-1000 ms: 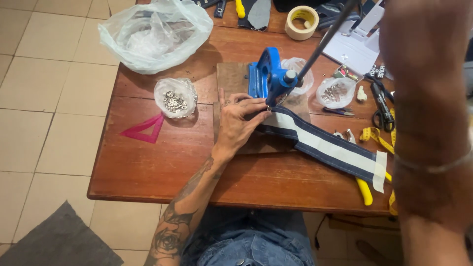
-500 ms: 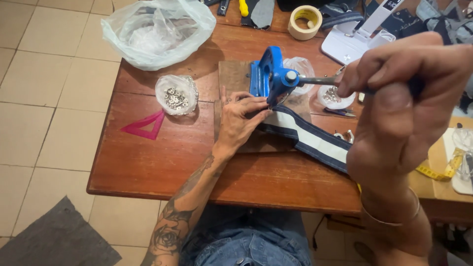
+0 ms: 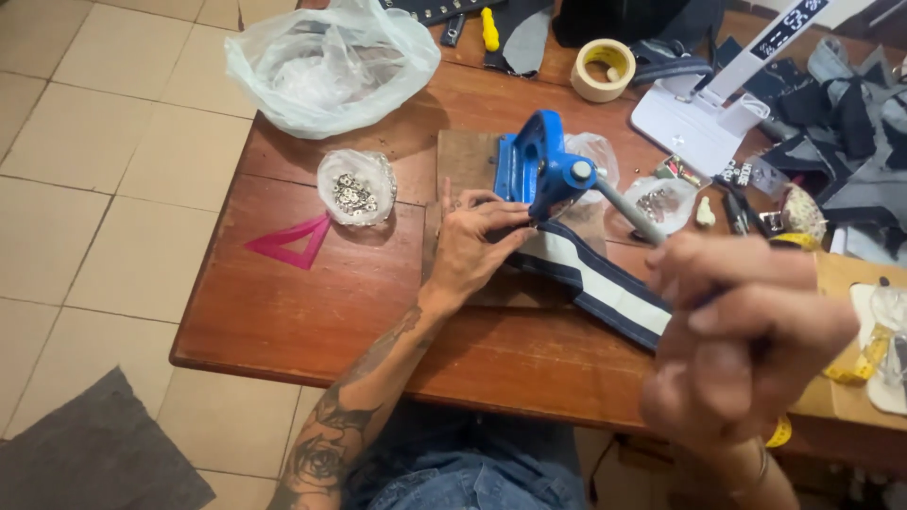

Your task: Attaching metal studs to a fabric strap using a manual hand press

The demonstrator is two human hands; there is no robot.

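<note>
The left hand (image 3: 477,247) pins the striped strap (image 3: 605,283) flat under the blue press (image 3: 540,170) — the right hand (image 3: 746,335) has its grip clamped on the lever (image 3: 631,210) for leverage.

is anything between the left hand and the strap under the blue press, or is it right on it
Nothing visible stands between them: the left hand rests directly on the navy-and-white strap, its fingers pinning the end beneath the blue press. The right hand grips the press lever.
</note>
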